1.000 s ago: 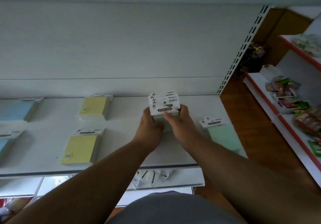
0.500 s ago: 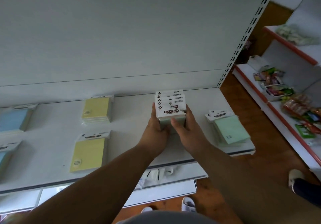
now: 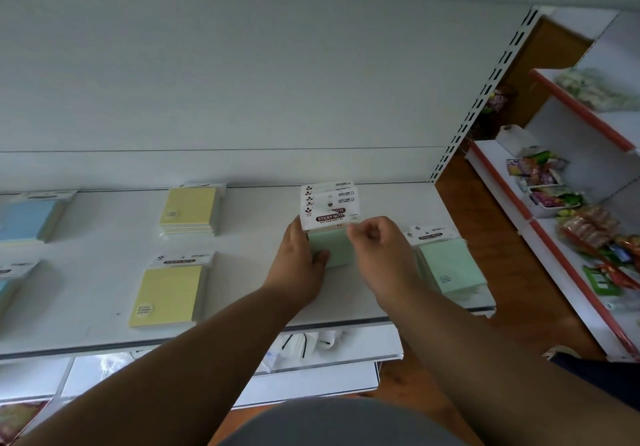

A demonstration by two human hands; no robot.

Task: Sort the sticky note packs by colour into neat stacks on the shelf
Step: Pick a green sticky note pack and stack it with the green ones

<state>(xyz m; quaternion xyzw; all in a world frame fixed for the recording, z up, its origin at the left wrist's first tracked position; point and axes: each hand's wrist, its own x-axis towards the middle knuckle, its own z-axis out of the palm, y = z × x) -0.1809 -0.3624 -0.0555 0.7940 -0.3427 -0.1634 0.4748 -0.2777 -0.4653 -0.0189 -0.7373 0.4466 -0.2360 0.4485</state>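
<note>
A stack of green sticky note packs (image 3: 331,246) with white "STICKY NOTE" header cards stands on the white shelf (image 3: 242,231). My left hand (image 3: 298,262) grips its left side. My right hand (image 3: 379,251) pinches its right upper corner near the header cards. Another green stack (image 3: 448,265) lies at the shelf's right end. Two yellow stacks, one at the back (image 3: 189,211) and one at the front (image 3: 166,293), lie left of my hands. Blue packs at the back (image 3: 26,218) and at the front (image 3: 7,289) sit at the far left.
The shelf's back panel rises right behind the stacks, with a slotted upright (image 3: 478,99) at its right end. A lower shelf (image 3: 311,345) holds white packets. To the right stands a red-edged rack (image 3: 571,220) of snack packs over the wooden floor.
The green stack has settled lower on the shelf. My right hand has shifted from the stack's side to its upper right corner. The camera has tilted slightly.
</note>
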